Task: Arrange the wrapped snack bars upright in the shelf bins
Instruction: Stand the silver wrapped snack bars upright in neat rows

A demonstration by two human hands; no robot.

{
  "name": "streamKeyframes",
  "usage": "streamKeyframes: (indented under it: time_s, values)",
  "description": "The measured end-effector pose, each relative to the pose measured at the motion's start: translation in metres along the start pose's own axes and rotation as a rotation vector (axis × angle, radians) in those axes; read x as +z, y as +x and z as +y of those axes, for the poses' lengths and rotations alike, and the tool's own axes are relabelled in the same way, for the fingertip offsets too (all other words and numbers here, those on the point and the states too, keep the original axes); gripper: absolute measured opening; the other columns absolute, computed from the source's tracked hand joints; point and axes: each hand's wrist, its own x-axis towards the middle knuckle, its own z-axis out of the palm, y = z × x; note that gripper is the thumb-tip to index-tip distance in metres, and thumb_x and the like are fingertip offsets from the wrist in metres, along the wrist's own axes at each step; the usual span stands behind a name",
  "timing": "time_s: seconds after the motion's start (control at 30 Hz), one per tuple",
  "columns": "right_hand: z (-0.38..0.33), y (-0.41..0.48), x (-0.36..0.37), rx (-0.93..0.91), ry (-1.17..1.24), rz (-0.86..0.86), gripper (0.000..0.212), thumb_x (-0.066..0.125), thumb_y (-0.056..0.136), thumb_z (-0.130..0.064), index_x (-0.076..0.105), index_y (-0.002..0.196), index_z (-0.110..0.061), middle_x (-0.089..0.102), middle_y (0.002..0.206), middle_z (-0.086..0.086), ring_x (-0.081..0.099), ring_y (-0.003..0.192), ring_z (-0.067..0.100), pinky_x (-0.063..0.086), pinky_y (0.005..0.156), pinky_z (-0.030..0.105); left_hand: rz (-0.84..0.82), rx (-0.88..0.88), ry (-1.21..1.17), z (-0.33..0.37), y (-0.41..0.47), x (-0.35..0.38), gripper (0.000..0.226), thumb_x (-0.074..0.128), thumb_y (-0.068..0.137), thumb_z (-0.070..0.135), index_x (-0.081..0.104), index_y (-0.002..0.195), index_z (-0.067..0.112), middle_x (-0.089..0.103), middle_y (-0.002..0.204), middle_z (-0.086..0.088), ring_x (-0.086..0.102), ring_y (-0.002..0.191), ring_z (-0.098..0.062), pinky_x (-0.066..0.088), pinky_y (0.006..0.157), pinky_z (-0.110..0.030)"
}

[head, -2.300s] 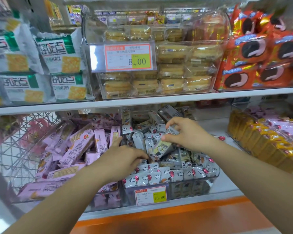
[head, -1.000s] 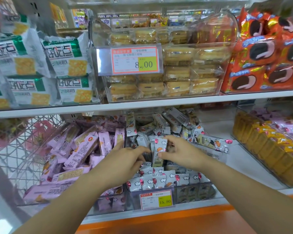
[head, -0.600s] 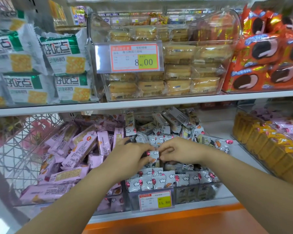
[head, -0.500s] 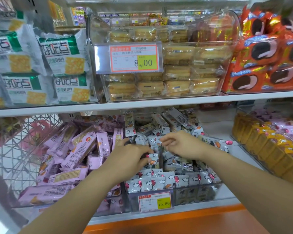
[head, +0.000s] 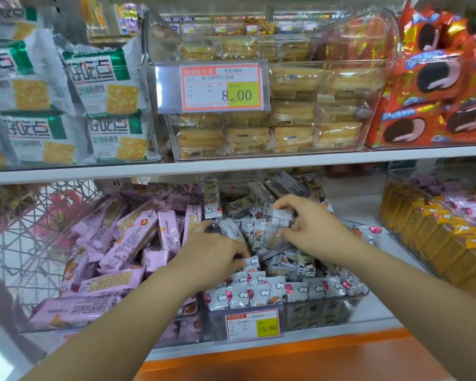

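A clear bin [head: 324,312] on the lower shelf holds several grey-white wrapped snack bars; a front row [head: 261,294] stands upright, the ones behind lie jumbled. My right hand [head: 308,224] pinches one grey-white bar [head: 279,224] above the middle of the bin, its wrapper blurred. My left hand [head: 215,257] rests palm down at the bin's left side, fingers curled on an upright bar [head: 252,264] in the second row.
A bin of pink wrapped bars [head: 127,237] lies left of the grey one. Yellow and pink packs [head: 434,237] stand in a bin at right. A price tag [head: 254,323] hangs on the bin front. The upper shelf [head: 231,163] carries cracker bags, cakes and red packs.
My right hand moved back and up from the front rows and now lifts a bar from the jumbled pile. My left hand stays on the upright rows at the left.
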Motion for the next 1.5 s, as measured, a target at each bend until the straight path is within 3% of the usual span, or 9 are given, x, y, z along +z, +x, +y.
streamKeyframes:
  time_s: [0.2, 0.33, 0.43, 0.6, 0.7, 0.83, 1.1, 1.37, 1.5]
  values:
    - [-0.005, -0.021, -0.01, 0.036, 0.256, 0.061, 0.032, 0.061, 0.086, -0.001, 0.051, 0.101, -0.027, 0.052, 0.107, -0.012, 0.07, 0.07, 0.014, 0.058, 0.067, 0.037, -0.106, 0.02, 0.013, 0.0, 0.001, -0.005, 0.032, 0.033, 0.101, 0.039, 0.055, 0.125, 0.038, 0.064, 0.12, 0.015, 0.054, 0.115, -0.008, -0.005, 0.114, -0.043]
    - [-0.008, -0.024, -0.004, 0.012, 0.418, 0.141, 0.029, 0.065, 0.085, -0.006, 0.052, 0.095, -0.03, 0.059, 0.104, -0.008, 0.068, 0.078, 0.029, 0.053, 0.075, 0.055, -0.01, -0.01, -0.069, -0.001, -0.01, -0.011, 0.03, 0.036, 0.101, 0.034, 0.054, 0.125, 0.037, 0.062, 0.123, 0.014, 0.054, 0.114, -0.009, 0.005, 0.116, -0.043]
    - [-0.015, -0.015, 0.004, -0.009, 0.465, 0.152, 0.026, 0.065, 0.086, -0.012, 0.052, 0.096, -0.032, 0.064, 0.103, 0.0, 0.066, 0.085, 0.033, 0.056, 0.077, 0.045, 0.094, -0.04, -0.148, -0.009, -0.02, -0.016, 0.03, 0.04, 0.1, 0.03, 0.055, 0.124, 0.04, 0.058, 0.126, 0.019, 0.048, 0.12, -0.007, 0.005, 0.118, -0.042]
    - [-0.023, 0.026, 0.026, -0.07, 0.138, 0.242, 0.028, 0.063, 0.087, -0.026, 0.055, 0.113, -0.03, 0.061, 0.11, 0.006, 0.064, 0.086, 0.018, 0.054, 0.084, 0.039, 0.232, -0.094, -0.244, -0.024, -0.032, -0.019, 0.028, 0.044, 0.098, 0.028, 0.057, 0.12, 0.038, 0.059, 0.121, 0.019, 0.05, 0.116, -0.005, 0.016, 0.115, -0.043]
    - [-0.035, 0.045, 0.036, -0.155, -0.292, 0.283, 0.028, 0.058, 0.091, -0.025, 0.055, 0.118, -0.023, 0.065, 0.099, 0.001, 0.063, 0.079, 0.021, 0.051, 0.071, 0.031, 0.267, -0.14, -0.268, -0.028, -0.035, -0.015, 0.028, 0.044, 0.098, 0.028, 0.057, 0.12, 0.038, 0.057, 0.122, 0.021, 0.049, 0.118, -0.005, 0.014, 0.116, -0.039]
    - [-0.033, 0.062, 0.045, -0.202, -0.576, 0.345, 0.025, 0.06, 0.088, -0.022, 0.058, 0.112, -0.026, 0.062, 0.112, -0.001, 0.055, 0.105, 0.022, 0.04, 0.084, 0.031, 0.311, -0.191, -0.283, -0.031, -0.039, -0.009, 0.029, 0.045, 0.098, 0.029, 0.056, 0.122, 0.038, 0.057, 0.125, 0.019, 0.048, 0.119, -0.006, 0.012, 0.115, -0.037]
    - [-0.017, 0.066, 0.037, -0.203, -0.724, 0.039, 0.049, 0.051, 0.093, -0.044, 0.039, 0.139, -0.036, 0.04, 0.146, -0.007, 0.034, 0.135, 0.02, 0.024, 0.114, 0.045, 0.339, -0.199, -0.222, -0.031, -0.045, -0.007, 0.03, 0.041, 0.098, 0.03, 0.053, 0.125, 0.038, 0.054, 0.127, 0.019, 0.046, 0.12, -0.008, 0.007, 0.114, -0.038]
    - [-0.011, 0.077, 0.048, -0.15, -0.692, 0.263, 0.041, 0.058, 0.089, -0.043, 0.055, 0.126, -0.027, 0.061, 0.125, -0.003, 0.044, 0.125, 0.022, 0.014, 0.112, 0.042, 0.416, -0.264, -0.293, -0.026, -0.046, -0.007, 0.028, 0.043, 0.097, 0.03, 0.056, 0.121, 0.039, 0.057, 0.122, 0.02, 0.047, 0.118, -0.005, 0.009, 0.114, -0.035]
    - [-0.007, 0.066, 0.049, -0.198, -0.632, 0.378, 0.037, 0.063, 0.085, -0.041, 0.061, 0.12, -0.026, 0.067, 0.113, -0.001, 0.053, 0.114, 0.024, 0.028, 0.107, 0.042, 0.473, -0.262, -0.333, -0.027, -0.052, 0.003, 0.026, 0.049, 0.095, 0.025, 0.062, 0.115, 0.036, 0.061, 0.114, 0.019, 0.049, 0.116, -0.006, 0.009, 0.114, -0.034]
